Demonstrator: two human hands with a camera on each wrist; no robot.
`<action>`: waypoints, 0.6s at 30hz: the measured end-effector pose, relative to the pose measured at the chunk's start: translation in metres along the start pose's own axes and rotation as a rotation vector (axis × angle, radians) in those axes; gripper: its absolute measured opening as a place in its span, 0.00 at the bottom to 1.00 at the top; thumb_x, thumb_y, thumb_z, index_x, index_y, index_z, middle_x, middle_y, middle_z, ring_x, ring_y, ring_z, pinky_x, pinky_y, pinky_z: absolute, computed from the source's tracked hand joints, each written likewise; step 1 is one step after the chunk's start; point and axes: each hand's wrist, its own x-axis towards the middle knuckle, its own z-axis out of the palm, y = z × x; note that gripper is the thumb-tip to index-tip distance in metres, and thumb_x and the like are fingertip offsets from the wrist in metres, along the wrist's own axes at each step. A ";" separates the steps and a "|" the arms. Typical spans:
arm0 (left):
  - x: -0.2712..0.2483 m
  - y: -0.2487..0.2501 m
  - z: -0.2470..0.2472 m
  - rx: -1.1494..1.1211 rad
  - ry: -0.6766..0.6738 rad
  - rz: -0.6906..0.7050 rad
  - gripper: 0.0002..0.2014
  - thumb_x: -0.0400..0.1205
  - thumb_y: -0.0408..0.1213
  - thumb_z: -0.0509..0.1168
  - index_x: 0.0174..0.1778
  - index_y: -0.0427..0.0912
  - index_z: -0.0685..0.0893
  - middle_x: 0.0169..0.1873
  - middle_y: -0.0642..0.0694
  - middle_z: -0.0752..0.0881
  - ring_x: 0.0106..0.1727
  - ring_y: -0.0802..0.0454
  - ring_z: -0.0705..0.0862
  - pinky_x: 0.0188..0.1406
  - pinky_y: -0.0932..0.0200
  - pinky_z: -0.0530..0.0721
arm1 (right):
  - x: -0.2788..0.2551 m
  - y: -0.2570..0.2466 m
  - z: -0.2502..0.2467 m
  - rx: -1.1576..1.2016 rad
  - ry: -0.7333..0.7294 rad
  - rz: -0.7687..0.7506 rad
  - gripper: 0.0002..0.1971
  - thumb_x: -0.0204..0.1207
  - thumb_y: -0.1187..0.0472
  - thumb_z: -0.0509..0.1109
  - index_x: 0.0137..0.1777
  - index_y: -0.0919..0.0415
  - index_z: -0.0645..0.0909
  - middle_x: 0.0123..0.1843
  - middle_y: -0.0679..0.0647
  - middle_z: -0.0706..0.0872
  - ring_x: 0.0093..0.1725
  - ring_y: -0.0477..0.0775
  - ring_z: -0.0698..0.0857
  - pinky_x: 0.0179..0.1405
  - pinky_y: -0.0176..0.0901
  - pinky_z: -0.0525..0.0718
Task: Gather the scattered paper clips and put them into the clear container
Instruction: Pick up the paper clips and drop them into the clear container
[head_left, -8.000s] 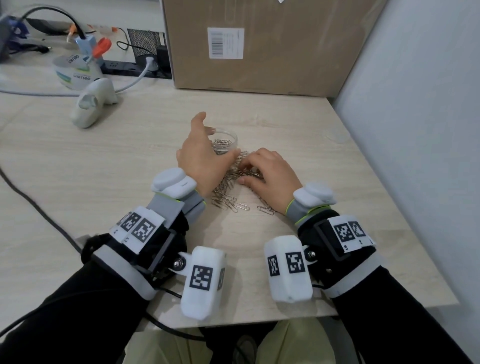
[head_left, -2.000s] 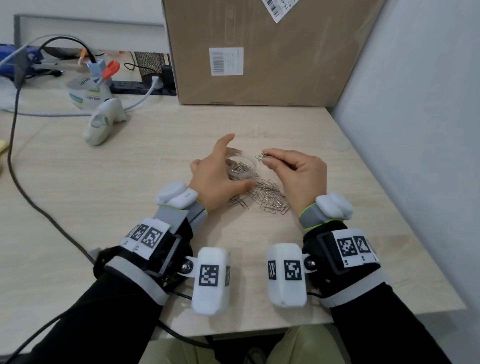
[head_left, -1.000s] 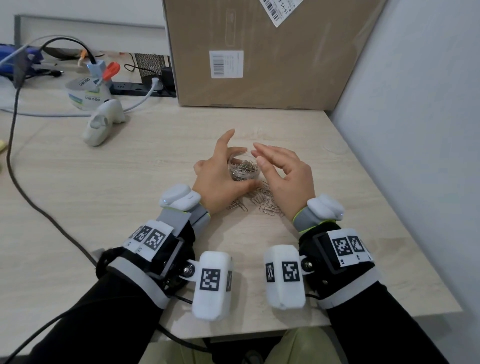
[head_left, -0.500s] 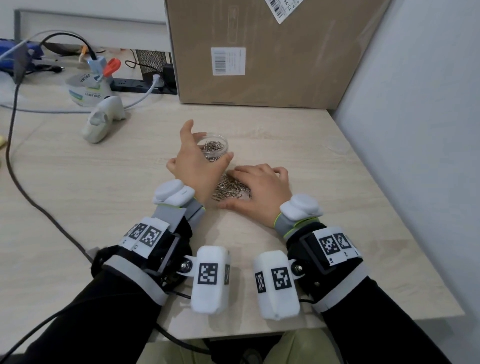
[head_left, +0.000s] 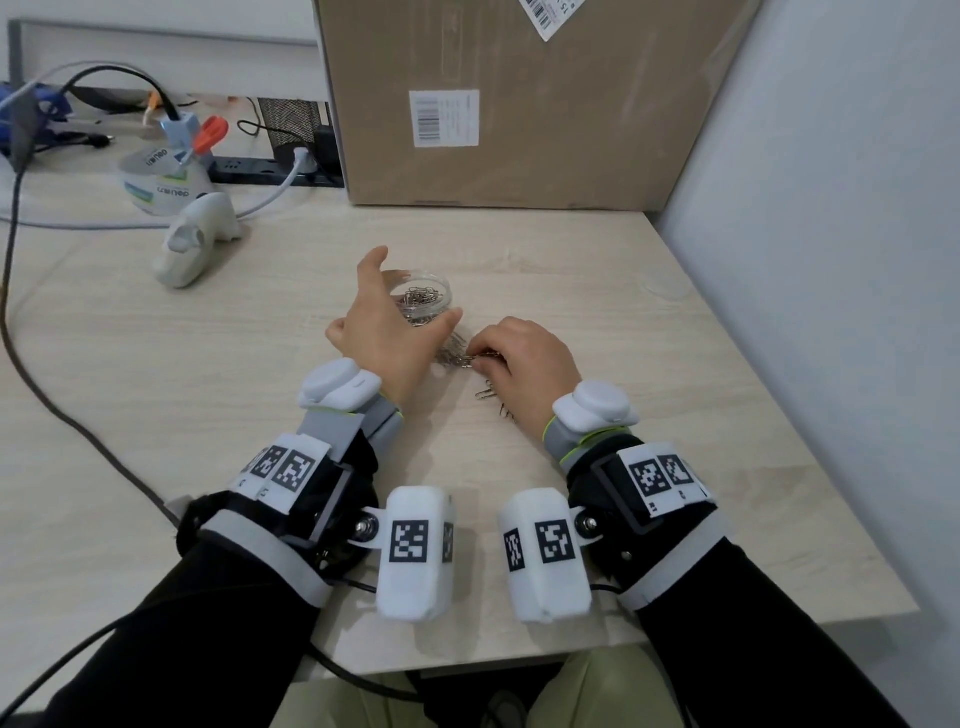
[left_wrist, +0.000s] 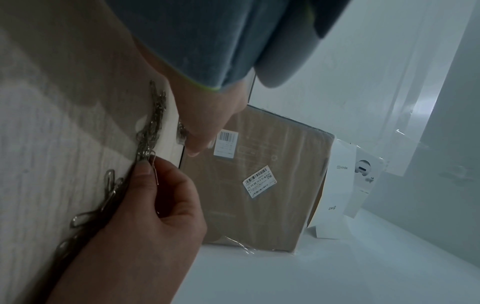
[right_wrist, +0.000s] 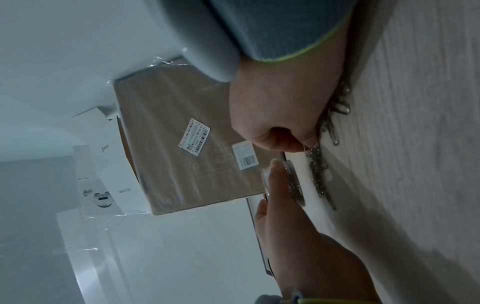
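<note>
A small round clear container (head_left: 429, 283) with paper clips in it stands mid-table. My left hand (head_left: 387, 327) grips it from the left, thumb on its near side and forefinger raised; the right wrist view shows that thumb (right_wrist: 275, 179) against the container (right_wrist: 289, 181). A pile of loose paper clips (head_left: 453, 356) lies just in front of the container. My right hand (head_left: 491, 353) rests knuckles-up over the pile, fingers curled and pinching clips at its left edge (right_wrist: 310, 149). A few more clips (head_left: 485, 392) lie beside its wrist. My palm hides the rest.
A large cardboard box (head_left: 509, 104) closes off the back of the table, and a pale wall (head_left: 831, 260) runs along the right edge. A white handheld device (head_left: 195, 244), a tape tub (head_left: 161, 182), a power strip (head_left: 260, 169) and cables (head_left: 52, 400) lie at the left.
A second ago my right hand hovered open-fingered above the container. It then dropped flat onto the pile, and now its fingers have curled to pinch clips. My left hand keeps hold of the container.
</note>
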 end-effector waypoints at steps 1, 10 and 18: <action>0.000 -0.001 0.001 0.009 0.009 0.002 0.42 0.62 0.48 0.77 0.73 0.50 0.68 0.56 0.57 0.86 0.57 0.54 0.83 0.62 0.56 0.62 | 0.000 0.000 0.000 0.010 0.004 0.007 0.08 0.77 0.62 0.66 0.53 0.60 0.84 0.51 0.57 0.85 0.56 0.58 0.79 0.51 0.47 0.74; -0.004 0.000 -0.001 0.047 -0.068 0.034 0.42 0.64 0.47 0.78 0.74 0.52 0.67 0.57 0.57 0.85 0.50 0.59 0.76 0.66 0.53 0.65 | -0.001 0.004 -0.004 0.359 0.406 0.090 0.05 0.70 0.66 0.74 0.44 0.61 0.89 0.42 0.56 0.90 0.42 0.49 0.85 0.47 0.32 0.79; -0.012 0.007 -0.004 0.053 -0.534 0.206 0.49 0.61 0.54 0.74 0.78 0.56 0.57 0.58 0.65 0.79 0.53 0.70 0.75 0.62 0.60 0.55 | -0.005 -0.003 -0.015 0.581 0.552 0.054 0.05 0.71 0.66 0.74 0.45 0.59 0.89 0.42 0.49 0.89 0.44 0.40 0.85 0.46 0.24 0.78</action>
